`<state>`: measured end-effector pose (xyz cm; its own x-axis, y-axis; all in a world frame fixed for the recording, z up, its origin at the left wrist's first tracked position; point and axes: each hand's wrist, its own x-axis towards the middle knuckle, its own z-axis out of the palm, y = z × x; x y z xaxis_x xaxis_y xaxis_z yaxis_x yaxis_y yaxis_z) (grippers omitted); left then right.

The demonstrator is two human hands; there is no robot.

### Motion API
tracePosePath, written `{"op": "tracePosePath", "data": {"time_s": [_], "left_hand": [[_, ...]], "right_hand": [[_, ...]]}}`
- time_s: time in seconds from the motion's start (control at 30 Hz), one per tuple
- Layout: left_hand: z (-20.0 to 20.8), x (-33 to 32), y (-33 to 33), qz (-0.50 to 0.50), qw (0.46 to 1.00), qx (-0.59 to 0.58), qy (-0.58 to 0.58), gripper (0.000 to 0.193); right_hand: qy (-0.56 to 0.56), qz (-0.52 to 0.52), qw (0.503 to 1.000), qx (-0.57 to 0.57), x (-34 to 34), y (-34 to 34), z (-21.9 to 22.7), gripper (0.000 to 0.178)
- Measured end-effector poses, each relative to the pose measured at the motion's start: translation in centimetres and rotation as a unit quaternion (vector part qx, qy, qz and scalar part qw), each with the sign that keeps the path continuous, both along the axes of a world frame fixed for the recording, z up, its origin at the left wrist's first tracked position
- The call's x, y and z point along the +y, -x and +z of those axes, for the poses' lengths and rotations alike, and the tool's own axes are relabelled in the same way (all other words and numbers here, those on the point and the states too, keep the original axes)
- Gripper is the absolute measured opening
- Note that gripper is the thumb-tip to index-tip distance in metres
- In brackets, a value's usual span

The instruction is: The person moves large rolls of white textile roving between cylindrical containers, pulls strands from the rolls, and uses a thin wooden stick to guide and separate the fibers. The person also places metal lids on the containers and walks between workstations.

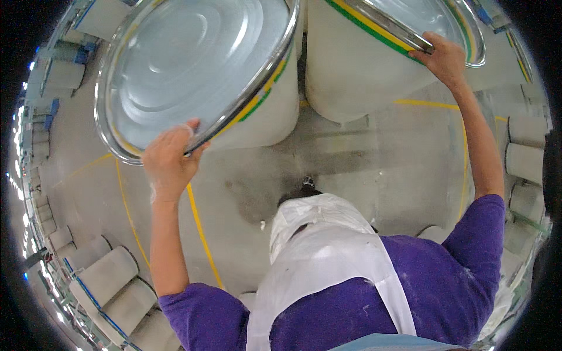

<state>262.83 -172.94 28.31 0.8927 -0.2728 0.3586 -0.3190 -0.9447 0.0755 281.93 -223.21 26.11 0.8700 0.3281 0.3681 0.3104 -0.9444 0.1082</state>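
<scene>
My left hand (171, 159) is closed on the near edge of the shiny metal rim of a tall white sliver can (266, 114). A pale round plate (190, 55) with ringed ridges fills that can's top, and yellow and green bands run under the rim. Further right, my right hand (446, 60) grips the metal rim of a second white sliver can (351, 76) with the same bands. Both cans look tilted and stand side by side on the floor; their far parts run out of view. Both my arms are stretched forward.
Yellow lines (202, 234) mark the grey concrete floor (351, 175). Rows of white cans (111, 275) line the left side, with blue-edged rails by them. More white cans (525, 162) stand at the right. Small white bits of fluff (263, 224) lie near my feet.
</scene>
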Motion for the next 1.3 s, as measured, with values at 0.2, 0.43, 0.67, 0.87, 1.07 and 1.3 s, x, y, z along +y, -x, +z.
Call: {"op": "tracePosePath", "data": {"time_s": [0.2,0.43,0.67,0.87,1.07,1.3], "left_hand": [[0.0,1.1,-4.4,0.012,1.0,-0.029,0.001,0.029],[-0.2,3.6,-11.3,0.064,0.996,0.0,-0.06,0.036],[-0.2,6.1,-19.8,0.043,0.999,-0.024,-0.017,0.03],[-2.0,6.9,-26.4,0.048,0.998,-0.033,-0.014,0.033],[-1.9,11.0,-29.8,0.057,0.998,-0.037,0.005,0.041],[-3.6,12.2,-31.8,0.103,0.993,-0.051,-0.017,0.047]], "right_hand": [[0.024,0.037,0.998,-0.046,-0.8,-5.7,0.5,0.048],[0.047,-0.007,0.998,-0.034,-1.5,-13.2,-0.8,0.042],[-0.018,0.027,0.999,-0.009,-1.1,-14.3,0.8,0.035],[-0.02,0.023,1.0,-0.001,-2.0,-14.6,0.3,0.036],[-0.025,0.045,0.999,0.004,-1.7,-14.8,-0.1,0.038],[-0.037,0.097,0.995,-0.012,-0.9,-18.4,-0.3,0.038]]}}
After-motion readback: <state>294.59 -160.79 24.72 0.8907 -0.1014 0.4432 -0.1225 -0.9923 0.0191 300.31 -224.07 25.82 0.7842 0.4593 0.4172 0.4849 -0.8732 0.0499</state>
